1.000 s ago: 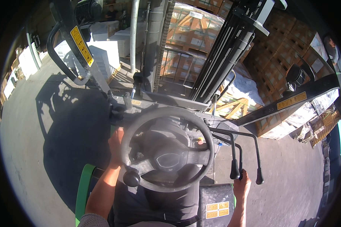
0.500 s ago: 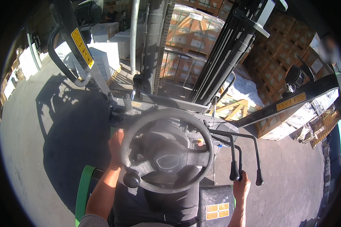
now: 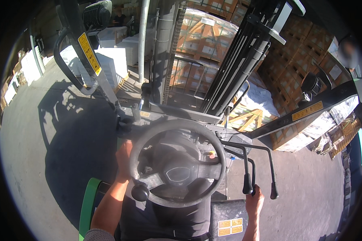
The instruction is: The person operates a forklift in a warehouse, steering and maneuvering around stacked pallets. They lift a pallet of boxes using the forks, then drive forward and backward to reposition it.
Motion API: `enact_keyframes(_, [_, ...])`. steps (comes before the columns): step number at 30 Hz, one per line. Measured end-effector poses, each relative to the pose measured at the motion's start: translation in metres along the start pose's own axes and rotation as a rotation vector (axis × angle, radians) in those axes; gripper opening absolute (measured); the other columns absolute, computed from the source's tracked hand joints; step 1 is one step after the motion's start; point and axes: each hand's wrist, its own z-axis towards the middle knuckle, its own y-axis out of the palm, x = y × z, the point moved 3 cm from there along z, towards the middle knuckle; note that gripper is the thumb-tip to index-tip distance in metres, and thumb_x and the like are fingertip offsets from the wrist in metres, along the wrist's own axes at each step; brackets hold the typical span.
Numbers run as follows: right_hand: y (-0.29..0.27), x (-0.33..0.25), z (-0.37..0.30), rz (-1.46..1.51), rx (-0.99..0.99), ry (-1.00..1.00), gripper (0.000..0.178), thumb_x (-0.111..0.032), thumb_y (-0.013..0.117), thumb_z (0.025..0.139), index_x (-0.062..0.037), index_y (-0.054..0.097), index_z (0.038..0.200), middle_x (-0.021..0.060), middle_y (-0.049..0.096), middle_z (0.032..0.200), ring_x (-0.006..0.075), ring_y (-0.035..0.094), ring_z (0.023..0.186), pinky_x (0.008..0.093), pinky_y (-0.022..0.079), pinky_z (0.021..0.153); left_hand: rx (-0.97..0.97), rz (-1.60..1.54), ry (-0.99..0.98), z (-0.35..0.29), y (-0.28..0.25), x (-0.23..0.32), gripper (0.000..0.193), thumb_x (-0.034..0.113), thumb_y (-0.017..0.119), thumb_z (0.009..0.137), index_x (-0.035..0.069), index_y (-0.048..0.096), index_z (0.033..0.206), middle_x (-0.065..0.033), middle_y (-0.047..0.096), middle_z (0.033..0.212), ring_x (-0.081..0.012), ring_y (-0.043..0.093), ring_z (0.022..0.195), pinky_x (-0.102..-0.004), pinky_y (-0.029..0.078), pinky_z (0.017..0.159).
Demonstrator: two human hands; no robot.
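The forklift's black steering wheel (image 3: 179, 203) is in front of me, with a round spinner knob (image 3: 140, 192) at its lower left. At the left side of the rim is my left hand (image 3: 124, 160); its fingers are partly hidden, and whether they grip anything does not show. My right hand (image 3: 254, 199) is closed around the end of the middle black control lever (image 3: 252, 166), right of the wheel. On either side of it hang a left lever (image 3: 247, 185) and a right lever (image 3: 274, 190), both with black grips.
Beyond the dark mast (image 3: 239, 68) stand stacked wooden crates (image 3: 201, 38), with more crates (image 3: 301, 52) to the right. White wrapped pallets (image 3: 110, 64) stand far left near a grey pole (image 3: 142, 44). A person (image 3: 118, 18) is in the back. Concrete floor (image 3: 24, 140) lies alongside.
The view has shifted very slightly. My right hand stays on the middle lever, and my left hand stays beside the wheel. The wheel and mast show no clear movement.
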Motion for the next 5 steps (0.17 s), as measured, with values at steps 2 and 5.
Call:
enact_keyframes(2, [-0.0003,-0.0001,-0.0012,-0.002,-0.016,0.016,0.041,-0.008,0.065,0.087,0.0047,0.063,0.126,0.0254,0.071,0.088,0.0436,0.071,0.080,0.0477,0.056,0.073,-0.002,0.008,0.000,0.0002,-0.0002,0.0001,0.040,0.024,0.053,0.110,0.003,0.051,0.076,0.0024,0.046,0.068,-0.0071,0.040,0.069,-0.0304,0.038,0.059])
enact_keyframes(5, [0.0029,0.0006,-0.0015,-0.008,-0.005,0.003,0.043,-0.010,0.067,0.087,0.0051,0.062,0.127,0.0245,0.071,0.087,0.0425,0.070,0.079,0.0466,0.056,0.073,-0.006,-0.037,-0.060,-0.0003,0.0001,-0.0004,0.040,0.024,0.053,0.110,0.003,0.051,0.076,0.0020,0.046,0.068,-0.0071,0.040,0.069,-0.0304,0.038,0.058])
